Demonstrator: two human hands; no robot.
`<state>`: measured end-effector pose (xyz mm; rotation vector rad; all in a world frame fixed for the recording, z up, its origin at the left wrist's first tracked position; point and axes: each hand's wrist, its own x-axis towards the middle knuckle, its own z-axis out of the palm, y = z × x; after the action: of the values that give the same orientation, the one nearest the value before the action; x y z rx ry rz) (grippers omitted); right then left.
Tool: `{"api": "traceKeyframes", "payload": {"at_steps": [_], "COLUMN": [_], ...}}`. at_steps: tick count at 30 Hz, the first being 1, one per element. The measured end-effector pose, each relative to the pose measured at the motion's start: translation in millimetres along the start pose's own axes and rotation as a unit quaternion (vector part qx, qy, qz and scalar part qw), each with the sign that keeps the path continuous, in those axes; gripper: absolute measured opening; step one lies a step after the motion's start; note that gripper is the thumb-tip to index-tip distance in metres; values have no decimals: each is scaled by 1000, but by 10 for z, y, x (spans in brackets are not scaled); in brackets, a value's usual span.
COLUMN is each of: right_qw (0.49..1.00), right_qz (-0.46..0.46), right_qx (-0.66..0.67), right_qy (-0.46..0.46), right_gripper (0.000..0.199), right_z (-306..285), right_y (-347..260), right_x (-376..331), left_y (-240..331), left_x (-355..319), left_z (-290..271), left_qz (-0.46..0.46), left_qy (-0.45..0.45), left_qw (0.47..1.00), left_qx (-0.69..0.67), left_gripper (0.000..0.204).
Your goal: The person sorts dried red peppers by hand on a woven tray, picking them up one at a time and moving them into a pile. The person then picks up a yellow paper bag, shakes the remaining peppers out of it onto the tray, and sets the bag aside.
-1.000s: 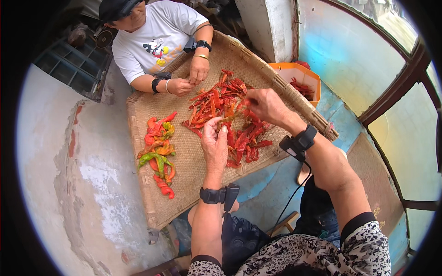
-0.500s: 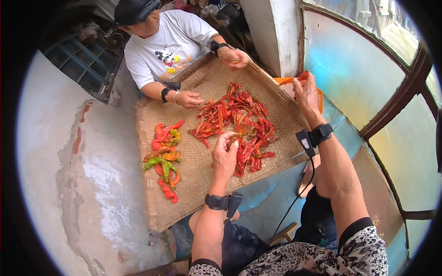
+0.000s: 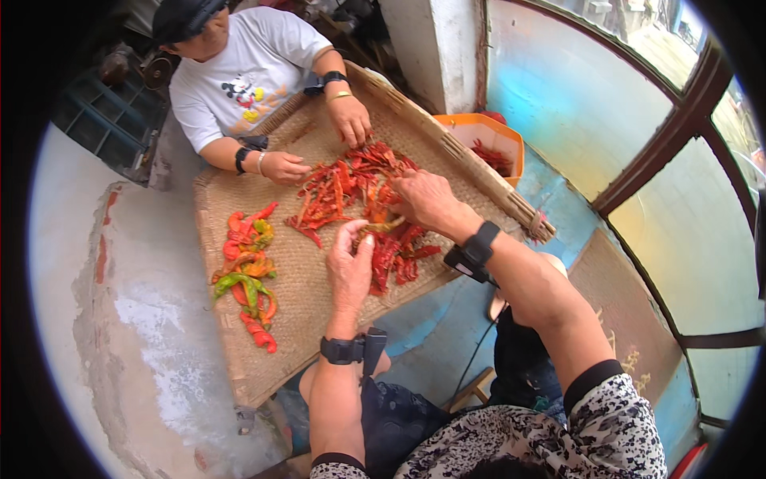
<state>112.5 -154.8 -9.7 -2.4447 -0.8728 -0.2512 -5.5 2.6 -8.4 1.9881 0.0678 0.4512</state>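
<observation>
A heap of red chili peppers (image 3: 343, 188) lies on a large woven tray (image 3: 311, 319). My left hand (image 3: 349, 267) stands at the heap's near edge, fingers up, pinching an orange-yellow chili (image 3: 381, 227). My right hand (image 3: 424, 199) lies palm down on the heap just beyond it, fingers curled onto the same chili and the red ones around it. Both wrists wear black bands. A separate small pile of green, orange and red chilies (image 3: 249, 275) sits at the tray's left side.
A person in a white shirt sits across the tray, one hand (image 3: 352, 120) on the heap's far end, the other hand (image 3: 284, 168) resting on the weave. An orange bin (image 3: 499, 132) with red chilies stands behind the tray's right rim. A concrete floor (image 3: 120, 303) lies to the left.
My right hand came back from the orange bin to the heap, close to my left hand. The other person's far hand moved from the tray's rim down onto the chilies.
</observation>
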Motion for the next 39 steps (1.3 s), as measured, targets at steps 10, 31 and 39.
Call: {"api": "traceKeyframes", "payload": {"at_steps": [10,31,39], "right_qw": [992,812,709], "right_qz": [71,115,257], "right_qx": [-34,563,611], "right_qy": [-97,-97,241], "right_gripper": [15,10,20], "right_z": [-280,-798,-672], "right_y": [-12,291,551], "right_x": [68,-29,58], "left_y": [63,116,123], "left_x": [10,48,37], "left_z": [-95,-29,-109], "left_qz": [-7,-40,-58], "left_qy": [-4,38,51], "left_qw": [1000,998,995], "left_qx": [15,-39,-62], "left_gripper": [28,25,24]}}
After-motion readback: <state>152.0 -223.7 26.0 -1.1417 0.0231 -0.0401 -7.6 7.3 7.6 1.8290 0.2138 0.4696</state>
